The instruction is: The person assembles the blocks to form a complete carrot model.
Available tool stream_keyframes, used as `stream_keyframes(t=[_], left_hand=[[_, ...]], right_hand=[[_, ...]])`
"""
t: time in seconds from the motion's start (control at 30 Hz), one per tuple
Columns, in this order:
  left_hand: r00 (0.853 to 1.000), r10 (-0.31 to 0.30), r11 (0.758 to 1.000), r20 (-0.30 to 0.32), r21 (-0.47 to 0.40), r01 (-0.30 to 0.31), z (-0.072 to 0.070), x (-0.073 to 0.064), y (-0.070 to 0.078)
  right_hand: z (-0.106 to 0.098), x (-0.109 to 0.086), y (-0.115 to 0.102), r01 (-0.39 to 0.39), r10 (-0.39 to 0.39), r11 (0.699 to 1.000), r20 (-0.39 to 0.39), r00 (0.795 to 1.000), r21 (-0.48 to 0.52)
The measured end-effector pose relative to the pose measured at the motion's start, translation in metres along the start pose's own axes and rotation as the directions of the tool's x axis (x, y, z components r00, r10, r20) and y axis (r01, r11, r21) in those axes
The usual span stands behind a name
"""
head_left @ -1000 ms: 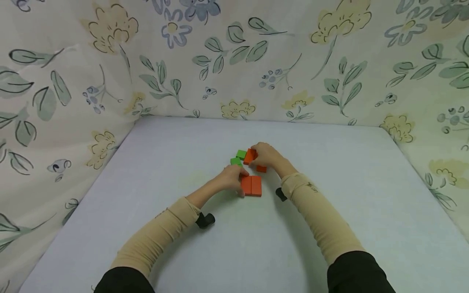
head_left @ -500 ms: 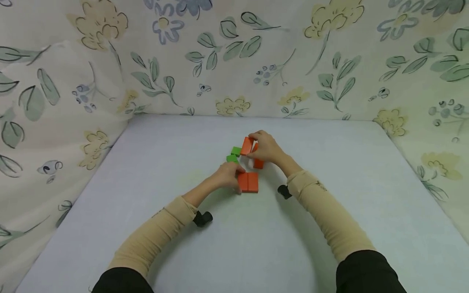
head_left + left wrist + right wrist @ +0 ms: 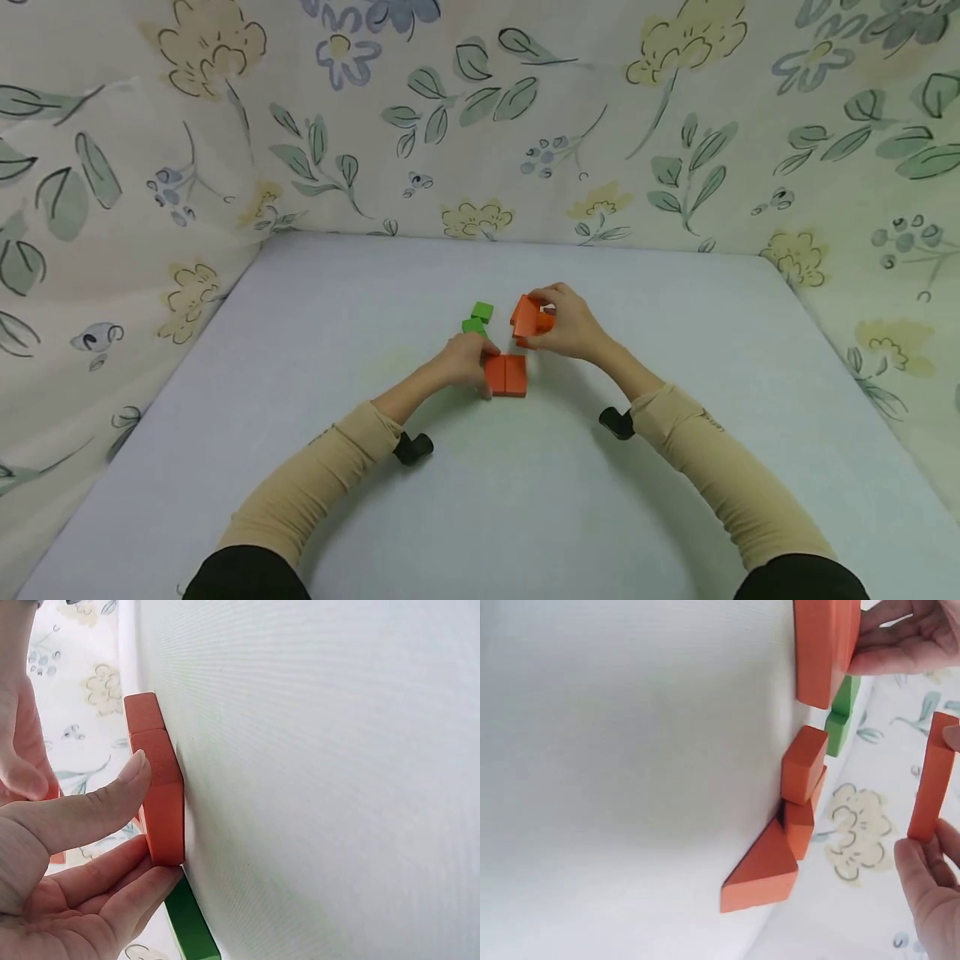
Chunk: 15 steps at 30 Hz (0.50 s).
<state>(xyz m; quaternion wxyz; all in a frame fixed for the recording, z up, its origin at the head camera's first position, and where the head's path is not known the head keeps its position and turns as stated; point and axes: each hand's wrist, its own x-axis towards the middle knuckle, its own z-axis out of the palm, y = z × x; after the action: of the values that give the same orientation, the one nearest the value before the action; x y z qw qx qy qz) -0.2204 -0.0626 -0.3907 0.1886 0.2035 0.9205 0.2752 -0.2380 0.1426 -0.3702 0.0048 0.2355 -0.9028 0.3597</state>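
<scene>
Two orange blocks [image 3: 516,375] lie side by side on the white table. My left hand [image 3: 467,362] grips the left one by its side; in the left wrist view, the thumb is on one face and fingers [image 3: 127,904] are at its end. My right hand [image 3: 573,325] pinches a flat orange block [image 3: 932,776] by its two ends, held up off the table. Below and behind that hand lie more orange pieces, partly covered in the head view; the right wrist view shows a small block [image 3: 802,769], another block [image 3: 799,829] and a triangular one [image 3: 761,874].
Two green blocks [image 3: 482,312] sit at an angle just behind my left hand. A floral cloth [image 3: 480,125] hangs round the back and sides of the white table [image 3: 360,283]. Each wrist carries a black camera mount [image 3: 414,448].
The right hand has picked up the orange block from beside the green blocks and carried it first back, then rightward and nearer. The left hand keeps its place on the orange pair.
</scene>
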Motion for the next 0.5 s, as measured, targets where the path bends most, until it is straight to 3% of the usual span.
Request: stream_keyframes(t=[0.2,0.5], left_hand=[[1.0,-0.011,1.0,-0.007,-0.008,0.011,0.0,0.0,-0.001],[1.0,-0.019,1.0,-0.004,-0.012,0.019,0.002,0.0,-0.001]], right_hand=[[-0.002,-0.021,0.004,-0.023,0.025,0.999,0.088,0.996,-0.027],[0.008,-0.037,0.015,0.037,-0.03,0.999,0.202,0.979,-0.029]])
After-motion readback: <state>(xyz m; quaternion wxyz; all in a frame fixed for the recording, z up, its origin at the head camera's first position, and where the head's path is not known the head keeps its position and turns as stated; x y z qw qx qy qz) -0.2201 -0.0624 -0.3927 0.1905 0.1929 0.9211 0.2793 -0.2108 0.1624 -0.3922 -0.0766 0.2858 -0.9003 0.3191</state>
